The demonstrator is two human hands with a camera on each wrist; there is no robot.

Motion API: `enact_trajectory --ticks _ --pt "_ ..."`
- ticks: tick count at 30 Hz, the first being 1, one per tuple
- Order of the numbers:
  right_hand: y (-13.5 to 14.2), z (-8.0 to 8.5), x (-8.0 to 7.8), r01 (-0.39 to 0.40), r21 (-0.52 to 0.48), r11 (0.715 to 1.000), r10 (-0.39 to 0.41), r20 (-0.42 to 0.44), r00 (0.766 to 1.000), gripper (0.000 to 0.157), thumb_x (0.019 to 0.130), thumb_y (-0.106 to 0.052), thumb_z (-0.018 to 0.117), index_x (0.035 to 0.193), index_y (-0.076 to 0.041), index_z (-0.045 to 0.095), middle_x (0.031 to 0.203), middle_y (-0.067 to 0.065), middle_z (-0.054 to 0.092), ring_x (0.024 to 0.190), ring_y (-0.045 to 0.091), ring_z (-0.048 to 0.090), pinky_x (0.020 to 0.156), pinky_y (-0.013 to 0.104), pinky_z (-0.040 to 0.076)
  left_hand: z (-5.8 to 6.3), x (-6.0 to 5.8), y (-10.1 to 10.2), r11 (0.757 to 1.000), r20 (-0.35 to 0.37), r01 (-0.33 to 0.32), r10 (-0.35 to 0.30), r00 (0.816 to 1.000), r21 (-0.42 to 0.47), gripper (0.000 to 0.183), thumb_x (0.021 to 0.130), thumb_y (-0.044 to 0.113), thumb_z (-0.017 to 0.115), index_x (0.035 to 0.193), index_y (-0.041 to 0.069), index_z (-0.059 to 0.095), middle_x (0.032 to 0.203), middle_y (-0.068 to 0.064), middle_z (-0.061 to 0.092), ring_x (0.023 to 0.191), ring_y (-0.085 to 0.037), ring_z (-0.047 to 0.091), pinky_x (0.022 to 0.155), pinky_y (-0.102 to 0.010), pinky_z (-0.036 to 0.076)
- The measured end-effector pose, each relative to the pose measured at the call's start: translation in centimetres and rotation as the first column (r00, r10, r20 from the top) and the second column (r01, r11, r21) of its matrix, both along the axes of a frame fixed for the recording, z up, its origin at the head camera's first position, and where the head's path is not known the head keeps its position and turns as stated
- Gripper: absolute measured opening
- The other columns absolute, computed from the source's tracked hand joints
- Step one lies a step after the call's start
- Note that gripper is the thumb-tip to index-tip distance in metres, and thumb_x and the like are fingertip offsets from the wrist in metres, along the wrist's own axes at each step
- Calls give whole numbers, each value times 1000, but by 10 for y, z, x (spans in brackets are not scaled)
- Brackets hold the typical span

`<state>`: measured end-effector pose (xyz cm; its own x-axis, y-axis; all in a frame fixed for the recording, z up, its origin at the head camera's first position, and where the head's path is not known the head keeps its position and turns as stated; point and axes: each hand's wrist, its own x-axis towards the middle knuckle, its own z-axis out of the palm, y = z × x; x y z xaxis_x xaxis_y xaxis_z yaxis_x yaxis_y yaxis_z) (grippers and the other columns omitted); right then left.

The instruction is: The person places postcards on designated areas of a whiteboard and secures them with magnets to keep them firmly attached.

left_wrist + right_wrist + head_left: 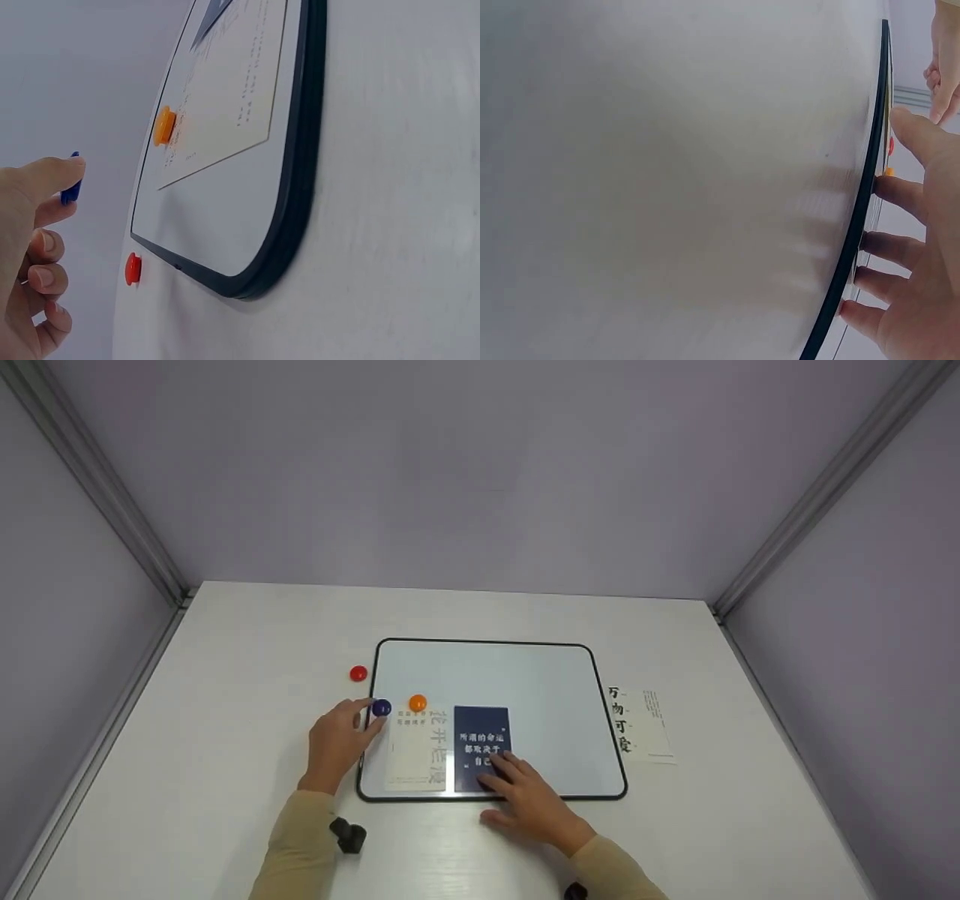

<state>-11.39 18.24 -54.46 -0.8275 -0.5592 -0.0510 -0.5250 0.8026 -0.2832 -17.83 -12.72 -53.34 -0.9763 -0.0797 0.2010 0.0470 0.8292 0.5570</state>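
Between thumb and index finger, my left hand (334, 746) pinches a blue round magnet (73, 180). It is held above the left edge of a black-framed whiteboard (551, 690), near a cream card (411, 757) with printed characters. An orange magnet (418, 703) sits at that card's top edge. My right hand (534, 801) lies with fingers spread, its fingertips on the lower right part of a dark blue card (480, 724) with white characters. In the right wrist view the right fingers (900, 247) reach over the board's black rim.
Left of the board, a red magnet (358, 673) lies on the white table (247, 660). Another cream card (646, 727) with black characters lies to the right of the board. Grey walls (480, 495) enclose the table at the back and sides.
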Motion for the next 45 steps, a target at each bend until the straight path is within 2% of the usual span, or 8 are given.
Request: enact_trajectory --ticks 5,11,18,29,38,45 --pt "0 0 0 3 1 1000 -3 13 1000 58 90 -52 59 138 -20 52 152 12 41 142 38 37 116 52 37 1 1 3 1000 -42 2 -3 999 -17 39 83 29 75 116 8 69 74 -7 60 63 -13 45 54 -20 31" --pt "-1 2 1 20 8 1000 -20 44 999 59 90 -53 58 139 -21 52 154 11 40 144 37 35 117 51 35 2 2 6 1000 -30 12 -12 999 -15 39 84 28 74 116 8 69 75 -6 61 64 -13 47 57 -21 34" --pt "-1 1 0 12 6 1000 -12 26 1000 58 89 -52 59 138 -20 53 153 11 41 143 37 36 117 52 35 6 1 12 999 -52 33 -33 998 -6 37 83 29 74 115 10 70 70 -8 59 60 -12 43 54 -20 30" --pt "-2 3 -1 18 22 1000 -19 40 999 58 90 -52 58 139 -22 52 154 11 39 145 36 34 118 50 34 13 2 22 998 -38 68 -68 997 -6 38 83 29 74 116 11 69 76 -10 65 62 -13 45 57 -21 31" --pt "-1 4 -1 8 59 998 -9 26 1000 60 89 -54 58 140 -24 50 156 10 37 145 36 34 117 50 35 12 2 35 994 -68 104 -105 992 -21 38 82 31 75 115 11 70 70 -7 62 59 -11 42 55 -19 30" --pt "-1 2 0 4 75 997 -7 33 999 62 89 -57 56 142 -26 48 157 9 35 146 35 32 119 49 34 13 3 46 991 -58 130 -131 990 -24 40 82 31 75 116 12 70 70 -6 62 59 -11 41 55 -20 30"
